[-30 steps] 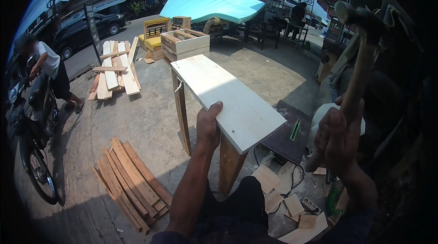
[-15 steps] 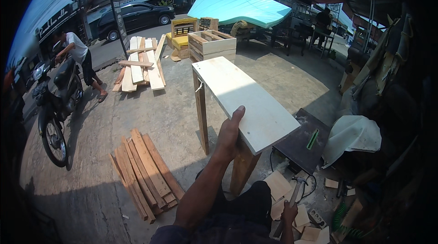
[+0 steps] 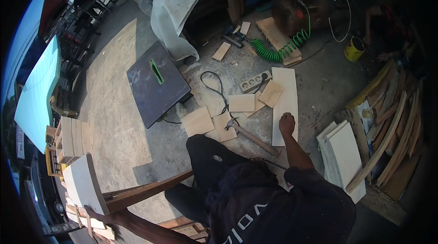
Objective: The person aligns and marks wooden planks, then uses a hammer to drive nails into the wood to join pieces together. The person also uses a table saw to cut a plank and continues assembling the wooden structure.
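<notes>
My left hand (image 3: 99, 216) grips the edge of a pale wooden panel (image 3: 84, 182) at the lower left. A brown wooden leg (image 3: 153, 191) runs from that panel toward my knees. My right hand (image 3: 287, 124) is closed in a fist over a long pale board (image 3: 284, 90) on the floor; what is inside it, if anything, is hidden. A claw hammer (image 3: 255, 140) lies on the floor just left of that hand, its head by a small square wood piece (image 3: 224, 127).
A dark table with a green-edged slot (image 3: 155, 93) stands ahead. Around it are a power strip (image 3: 255, 81), black cable, wood offcuts (image 3: 197, 121) and a coiled green hose (image 3: 278, 53). Stacked boards (image 3: 342, 153) lie at right, with a yellow bucket (image 3: 354, 49) beyond.
My view has swung right and down. The hammer has left my right hand and lies on the floor. My right hand has reached forward over the long board; my left still holds the panel.
</notes>
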